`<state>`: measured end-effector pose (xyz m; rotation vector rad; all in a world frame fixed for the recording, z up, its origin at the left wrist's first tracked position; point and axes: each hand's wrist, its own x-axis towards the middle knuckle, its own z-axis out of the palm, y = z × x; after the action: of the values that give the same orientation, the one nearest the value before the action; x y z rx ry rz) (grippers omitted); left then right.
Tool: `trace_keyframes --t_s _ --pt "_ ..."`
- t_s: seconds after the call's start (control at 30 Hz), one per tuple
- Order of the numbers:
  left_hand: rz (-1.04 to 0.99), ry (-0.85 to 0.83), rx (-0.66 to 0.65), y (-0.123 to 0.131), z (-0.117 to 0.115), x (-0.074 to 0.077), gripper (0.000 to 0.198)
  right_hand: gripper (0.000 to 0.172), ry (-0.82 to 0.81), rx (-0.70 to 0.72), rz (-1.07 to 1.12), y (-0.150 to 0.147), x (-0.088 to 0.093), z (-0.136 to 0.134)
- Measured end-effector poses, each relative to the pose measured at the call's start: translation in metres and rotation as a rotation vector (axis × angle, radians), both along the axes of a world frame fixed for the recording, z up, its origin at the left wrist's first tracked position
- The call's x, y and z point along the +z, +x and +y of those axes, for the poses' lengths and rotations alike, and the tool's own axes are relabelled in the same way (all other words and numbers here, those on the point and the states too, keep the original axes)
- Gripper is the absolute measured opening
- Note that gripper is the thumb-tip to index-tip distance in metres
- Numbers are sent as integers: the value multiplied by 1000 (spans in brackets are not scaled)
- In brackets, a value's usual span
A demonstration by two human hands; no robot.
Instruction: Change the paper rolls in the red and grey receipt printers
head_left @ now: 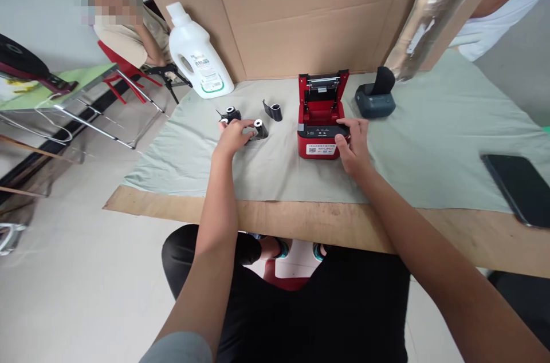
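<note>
White bottle (197,56) at 10 o'clock on the grey-green cloth (193,157). Your left hand (234,137), at 11 o'clock, lies curled with its fingertips touching a black roll (260,129) (whether it grips cannot be told). Two further rolls (231,114) lie just beyond. Red printer (315,134), lid raised, at 12 o'clock. Your right hand (354,145) clasps its front-right corner, fingers on top, thumb on the front face. Grey printer (375,101) at 1 o'clock and phone (518,185) at 3 o'clock.

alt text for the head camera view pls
A person's right hand rests on the front of an open red printer while the left hand touches a black roll on a grey-green cloth. A white jug stands behind.
</note>
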<state>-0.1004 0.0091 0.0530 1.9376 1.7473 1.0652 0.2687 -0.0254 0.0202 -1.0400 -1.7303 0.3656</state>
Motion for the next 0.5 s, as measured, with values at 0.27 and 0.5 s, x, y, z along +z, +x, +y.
trace_keyframes --t_s 0.27,0.5 --pt "-198 -380 -40 -9 -20 19 36 44 -16 -12 -21 0 1 0" --pt "-74 -284 -158 1 -20 17 49 44 13 3 -11 0 1 1"
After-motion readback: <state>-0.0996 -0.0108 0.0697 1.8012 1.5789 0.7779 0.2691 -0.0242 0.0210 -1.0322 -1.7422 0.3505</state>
